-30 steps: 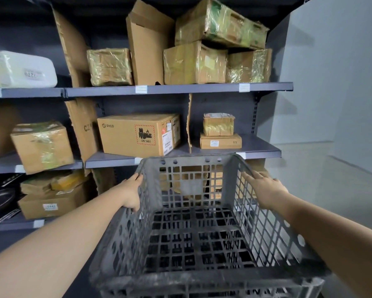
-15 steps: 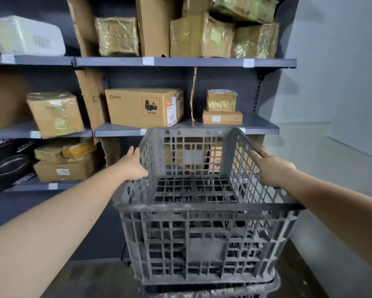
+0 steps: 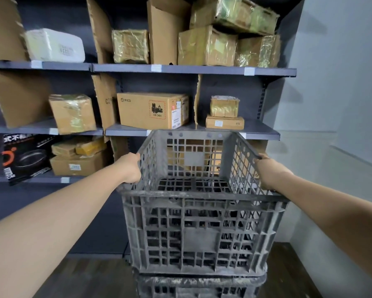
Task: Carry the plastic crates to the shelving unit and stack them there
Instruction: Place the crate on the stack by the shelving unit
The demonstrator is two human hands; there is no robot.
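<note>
A grey lattice plastic crate sits upright in the middle of the view, resting on the rim of a second grey crate below it. My left hand grips the top rim of its left wall. My right hand grips the rim of its right wall. The crate is empty inside. It stands right in front of the dark grey shelving unit, whose middle shelf edge shows just behind the crate's far rim.
Cardboard boxes fill the shelves, among them a PICO box and two small stacked boxes. A white package lies upper left. A pale wall stands to the right. Dark wood floor shows below.
The crate has moved away from me and down, and now rests on the lower crate. My view has tilted up slightly. Both hands stay on the side rims.
</note>
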